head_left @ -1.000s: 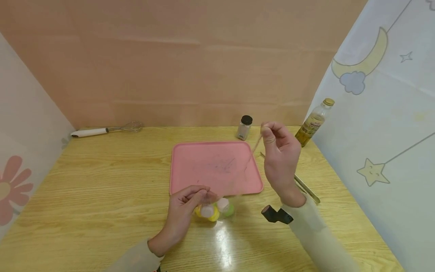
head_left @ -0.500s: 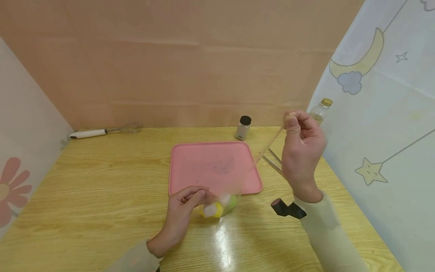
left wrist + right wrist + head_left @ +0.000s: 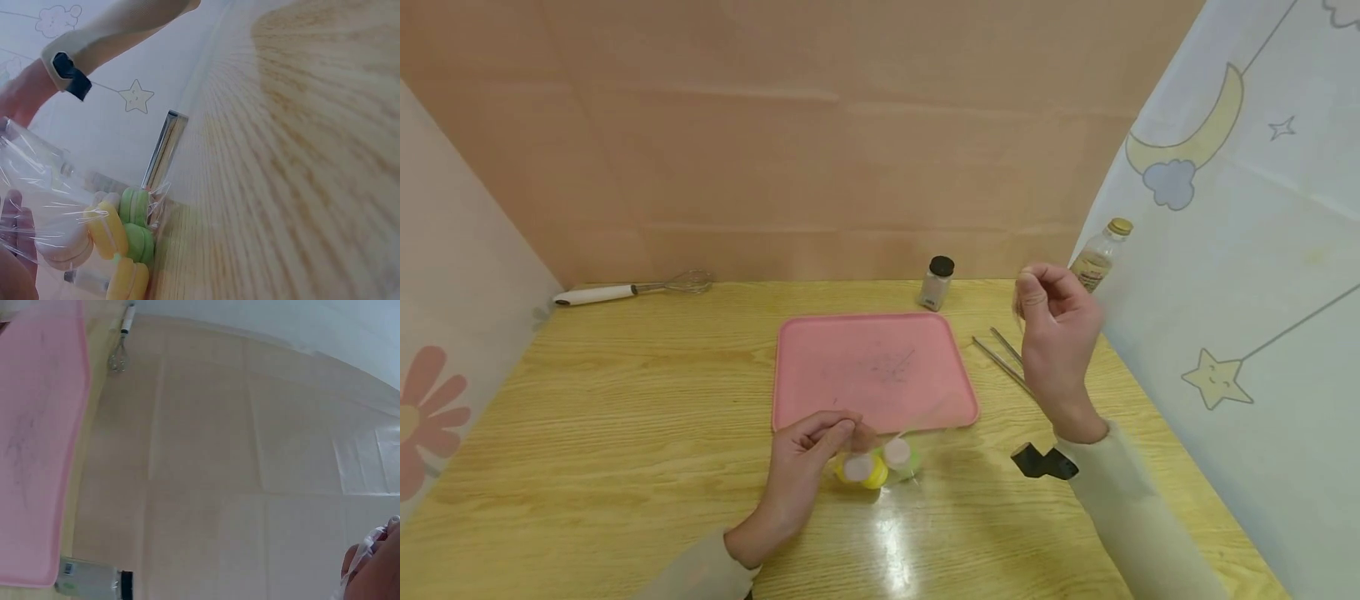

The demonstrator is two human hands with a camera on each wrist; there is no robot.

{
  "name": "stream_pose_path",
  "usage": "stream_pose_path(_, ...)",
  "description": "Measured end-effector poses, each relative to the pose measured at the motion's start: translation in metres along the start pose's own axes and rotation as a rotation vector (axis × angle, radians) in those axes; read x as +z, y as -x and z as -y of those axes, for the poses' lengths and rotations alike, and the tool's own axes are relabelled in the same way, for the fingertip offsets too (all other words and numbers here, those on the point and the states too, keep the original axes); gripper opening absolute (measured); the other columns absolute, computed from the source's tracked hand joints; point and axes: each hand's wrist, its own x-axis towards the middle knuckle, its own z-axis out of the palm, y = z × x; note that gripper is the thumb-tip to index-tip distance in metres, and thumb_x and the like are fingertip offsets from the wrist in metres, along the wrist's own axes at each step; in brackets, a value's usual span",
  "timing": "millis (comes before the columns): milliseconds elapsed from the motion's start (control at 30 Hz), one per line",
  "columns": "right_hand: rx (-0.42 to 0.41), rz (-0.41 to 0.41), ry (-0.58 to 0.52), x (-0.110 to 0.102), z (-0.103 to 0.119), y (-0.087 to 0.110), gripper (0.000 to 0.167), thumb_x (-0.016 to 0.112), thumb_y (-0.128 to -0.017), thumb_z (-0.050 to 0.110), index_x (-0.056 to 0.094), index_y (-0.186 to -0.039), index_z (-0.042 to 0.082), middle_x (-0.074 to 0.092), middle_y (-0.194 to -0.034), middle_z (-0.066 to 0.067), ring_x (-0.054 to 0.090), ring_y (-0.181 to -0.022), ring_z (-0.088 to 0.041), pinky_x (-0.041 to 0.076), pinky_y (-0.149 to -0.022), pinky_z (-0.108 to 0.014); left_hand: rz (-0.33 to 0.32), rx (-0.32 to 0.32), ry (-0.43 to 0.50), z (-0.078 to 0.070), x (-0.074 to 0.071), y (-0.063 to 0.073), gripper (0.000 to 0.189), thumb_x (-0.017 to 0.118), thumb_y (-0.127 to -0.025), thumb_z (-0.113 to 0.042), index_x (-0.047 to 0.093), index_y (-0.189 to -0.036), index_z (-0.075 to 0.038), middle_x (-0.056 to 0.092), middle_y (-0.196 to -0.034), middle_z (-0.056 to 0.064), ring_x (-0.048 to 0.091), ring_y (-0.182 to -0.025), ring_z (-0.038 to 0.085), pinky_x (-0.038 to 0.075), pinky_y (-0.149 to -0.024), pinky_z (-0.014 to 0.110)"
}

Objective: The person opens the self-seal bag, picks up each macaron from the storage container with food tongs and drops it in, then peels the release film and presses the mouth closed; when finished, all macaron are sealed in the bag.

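Several toy-like macarons, yellow [image 3: 107, 232], green [image 3: 139, 244] and pale pink [image 3: 65, 249], sit in a clear plastic bag [image 3: 47, 181] low over the table, in front of the tray. My left hand [image 3: 805, 454] pinches the bag's upper edge between thumb and fingers. Higher up and to the right, my right hand [image 3: 1060, 333] pinches a thin clear plastic strip [image 3: 1017, 307] that dangles from its fingertips. In the head view, a gap shows between this strip and the bag. The right wrist view catches crumpled plastic [image 3: 361, 559] at the right fingers.
A pink tray [image 3: 865, 358] lies mid-table. Behind it stands a small black-capped jar [image 3: 936, 285]. A gold-capped bottle [image 3: 1093, 258] is partly behind the right hand, with metal tongs [image 3: 1002, 360] nearby. A whisk [image 3: 625, 292] rests at the back left.
The right hand has moved right, away from the left hand. The strip stretched toward the bag earlier; now it hangs short from the right fingers. The left hand has stayed put.
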Motion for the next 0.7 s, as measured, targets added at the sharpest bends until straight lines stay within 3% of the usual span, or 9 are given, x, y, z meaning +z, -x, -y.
stream_pose_path(300, 0.171, 0.145, 0.206, -0.035, -0.036, 0.033, 0.019, 0.059, -0.102, 0.002, 0.059, -0.099, -0.016, 0.057, -0.069, -0.014, 0.048, -0.055, -0.017, 0.04, -0.049, -0.021, -0.001, 0.003, -0.029, -0.001, 0.0, -0.001, 0.018, 0.064, -0.1, -0.007, 0.071, -0.106, 0.009, 0.076, -0.092, 0.012, 0.073, -0.085, 0.02, 0.057, -0.083, 0.033)
stream_pose_path(567, 0.347, 0.226, 0.567, -0.072, -0.059, 0.06, 0.02, 0.058, -0.105, 0.013, 0.063, -0.11, -0.006, 0.069, -0.079, -0.022, 0.064, -0.057, -0.022, 0.052, -0.052, -0.022, 0.014, 0.015, 0.008, -0.001, 0.0, -0.002, 0.02, 0.063, -0.1, -0.007, 0.069, -0.106, 0.012, 0.075, -0.093, 0.014, 0.074, -0.087, 0.022, 0.058, -0.083, 0.035)
stream_pose_path(633, 0.379, 0.253, 0.643, -0.079, -0.065, 0.065, 0.022, 0.057, -0.105, 0.016, 0.063, -0.111, -0.005, 0.072, -0.083, -0.021, 0.068, -0.062, -0.027, 0.049, -0.046, -0.023, 0.022, 0.021, 0.019, 0.0, -0.001, -0.002, 0.021, 0.062, -0.101, -0.006, 0.068, -0.106, 0.013, 0.075, -0.094, 0.015, 0.074, -0.087, 0.023, 0.058, -0.083, 0.037)
stream_pose_path(700, 0.414, 0.28, 0.707, -0.086, -0.07, 0.07, 0.024, 0.057, -0.105, 0.018, 0.064, -0.112, -0.004, 0.073, -0.089, -0.02, 0.07, -0.07, -0.029, 0.048, -0.048, -0.022, 0.029, 0.025, 0.022, 0.0, -0.001, -0.002, 0.021, 0.061, -0.101, -0.005, 0.067, -0.107, 0.015, 0.075, -0.095, 0.016, 0.074, -0.087, 0.023, 0.058, -0.083, 0.037)
